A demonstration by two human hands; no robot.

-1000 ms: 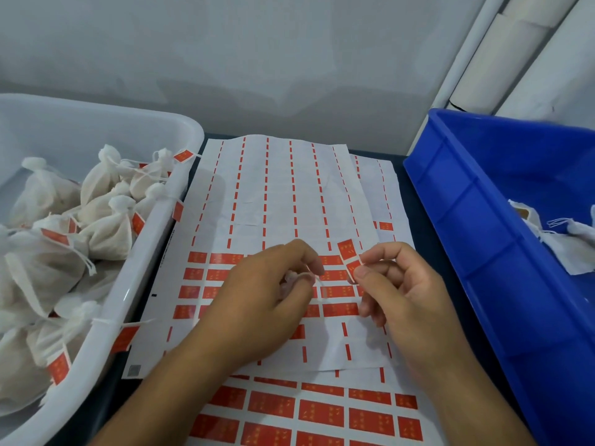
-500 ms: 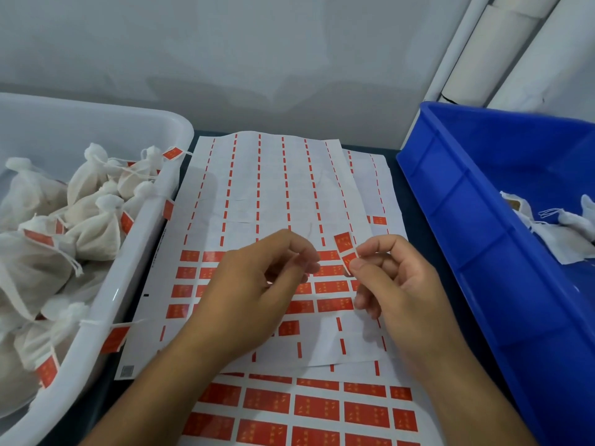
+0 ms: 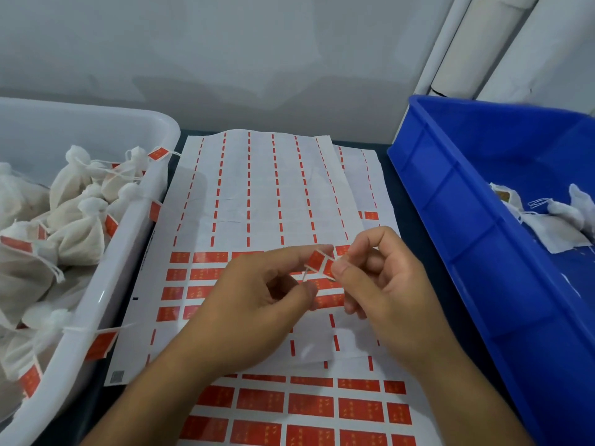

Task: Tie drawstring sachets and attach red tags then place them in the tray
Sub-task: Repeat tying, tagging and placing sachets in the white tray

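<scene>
Head view: right hand [image 3: 389, 284] and left hand [image 3: 257, 304] pinch one red tag [image 3: 318, 262] above sticker sheet [image 3: 257, 194]; white tray [image 3: 96, 284] left holds tagged sachets [image 3: 74, 233]; blue bin [image 3: 467, 220] right holds untied sachets [image 3: 560, 217].

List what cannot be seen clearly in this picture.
- Print on the red tag: too small, head view.
- String under the left hand: hidden by its fingers.
- White tray: cut off by the left edge.
- Blue bin: cut off by the right edge.

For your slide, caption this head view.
Both hands fold a red tag over sticker sheets, between white tray and blue bin.
</scene>
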